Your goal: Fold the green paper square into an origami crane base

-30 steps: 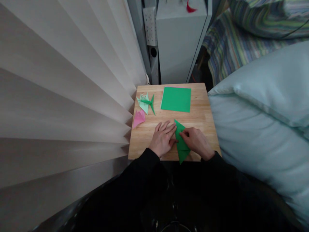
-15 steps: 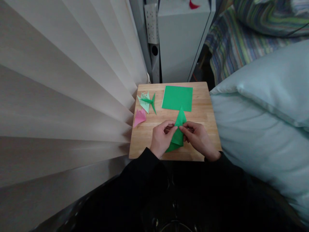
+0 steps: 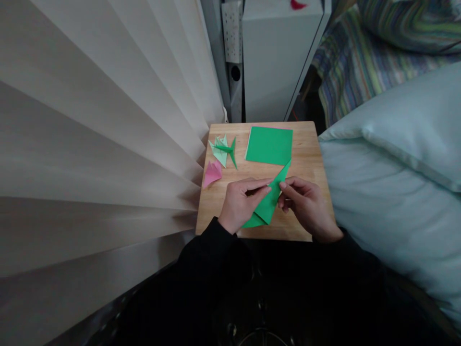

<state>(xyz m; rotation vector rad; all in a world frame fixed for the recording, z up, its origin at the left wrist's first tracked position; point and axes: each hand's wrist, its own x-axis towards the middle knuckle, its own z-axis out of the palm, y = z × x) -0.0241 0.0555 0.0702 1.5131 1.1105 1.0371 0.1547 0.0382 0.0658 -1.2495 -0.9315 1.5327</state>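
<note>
The folded green paper (image 3: 269, 202) is located at the near side of the wooden desk (image 3: 211, 214), between the person's two hands, with its long point directed away and to the right. The left hand (image 3: 238, 202) has thumb and forefinger brought almost together at the paper's left edge, with a gap visible behind the tips; the fingers appear to pinch that edge lightly. The right hand (image 3: 310, 205) has its thumb over the right edge and the forefinger close to it, a narrow pinch on the same paper, with the remaining fingers curled. The underside of either grip cannot be inspected. Holding from opposite edges presumably keeps the layers aligned and leaves the middle unobstructed. The paper's tip overlaps a corner of the stack of green sheets (image 3: 270, 145) in this view; contact cannot be confirmed. That stack lies flat at the far side, likely to preserve working room nearer the person. At the far left, a slender green folded piece (image 3: 231, 150) lies across a pale green folded piece (image 3: 218, 156), with a pink folded piece (image 3: 213, 173) nearer, seemingly grouped there to keep them away from handling.
</note>
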